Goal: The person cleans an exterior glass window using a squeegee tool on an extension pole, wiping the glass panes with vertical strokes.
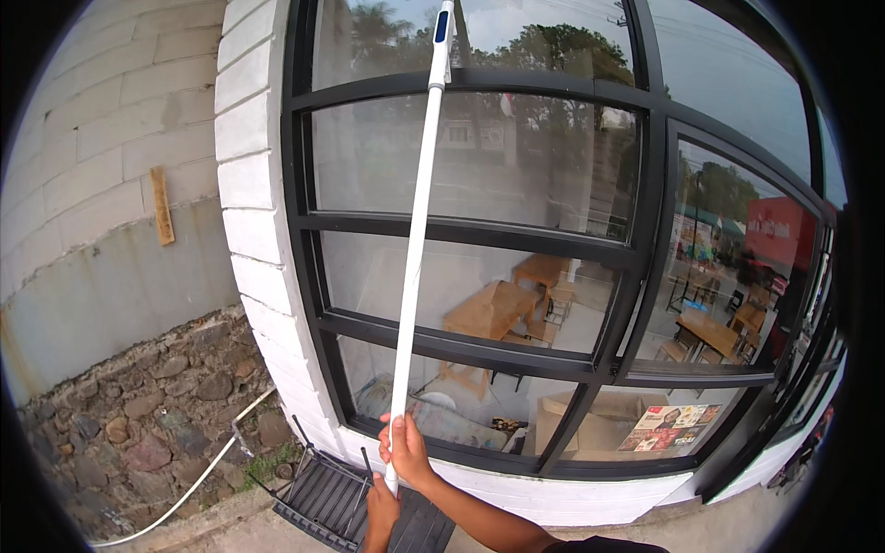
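Note:
A long white pole (417, 242) runs up in front of a dark-framed window. My right hand (406, 448) is wrapped around its lower part. Just below, my left hand (382, 503) grips the bottom end. Near the top the pole joins a white handle piece (441, 52) with a dark blue inset; whatever lies above it is cut off by the picture's edge. Behind the pole, the upper window pane (477, 162) looks hazy and reflects trees and sky. I cannot tell whether the pole's upper end touches the glass.
Black slatted furniture (321, 494) lies by the wall base at my feet. A white brick pillar (252, 173) borders the window on the left. A pale pipe (200, 477) crosses a stone wall (148, 435). Wooden tables (491, 311) and a cardboard box (560, 422) show behind the glass.

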Demonstrator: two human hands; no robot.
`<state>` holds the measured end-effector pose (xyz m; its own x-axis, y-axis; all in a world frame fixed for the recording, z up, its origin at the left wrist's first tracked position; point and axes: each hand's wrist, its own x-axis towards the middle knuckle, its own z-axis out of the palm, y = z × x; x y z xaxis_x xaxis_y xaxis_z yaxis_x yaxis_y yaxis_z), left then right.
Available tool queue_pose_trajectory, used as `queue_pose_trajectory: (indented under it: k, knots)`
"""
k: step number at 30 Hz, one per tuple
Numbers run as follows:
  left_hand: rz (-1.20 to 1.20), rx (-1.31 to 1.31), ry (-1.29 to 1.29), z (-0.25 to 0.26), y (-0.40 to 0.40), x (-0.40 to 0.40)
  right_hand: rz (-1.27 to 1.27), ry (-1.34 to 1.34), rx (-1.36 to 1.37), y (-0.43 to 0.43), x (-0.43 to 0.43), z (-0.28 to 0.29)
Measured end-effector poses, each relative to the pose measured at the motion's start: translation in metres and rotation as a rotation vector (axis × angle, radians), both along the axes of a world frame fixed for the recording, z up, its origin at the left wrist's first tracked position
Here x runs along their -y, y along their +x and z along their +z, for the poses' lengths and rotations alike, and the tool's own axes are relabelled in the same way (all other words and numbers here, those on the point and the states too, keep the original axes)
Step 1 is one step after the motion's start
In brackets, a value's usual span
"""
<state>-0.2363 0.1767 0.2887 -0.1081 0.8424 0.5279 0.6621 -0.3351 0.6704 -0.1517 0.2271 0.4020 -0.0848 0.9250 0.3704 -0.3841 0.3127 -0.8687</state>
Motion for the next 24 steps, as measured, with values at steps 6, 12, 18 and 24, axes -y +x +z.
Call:
queue_pose_trajectory:
  k: [6, 12, 18, 24]
  knots:
    - [-0.143, 0.49, -0.463, 0.079, -0.006, -0.053, -0.221, 0.295, 0.148, 0.001, -0.046, 0.099]
    - [-0.034, 0.433, -0.459, -0.022, -0.026, -0.039, -0.23, 0.266, 0.493, -0.003, -0.04, -0.002]
    - [0.099, 0.452, -0.622, -0.138, -0.084, 0.038, -0.079, 0.083, 0.641, -0.038, 0.018, -0.096]
    - [0.086, 0.509, -0.654, -0.148, -0.102, 0.08, 0.078, 0.025, 0.541, -0.048, 0.043, -0.117]
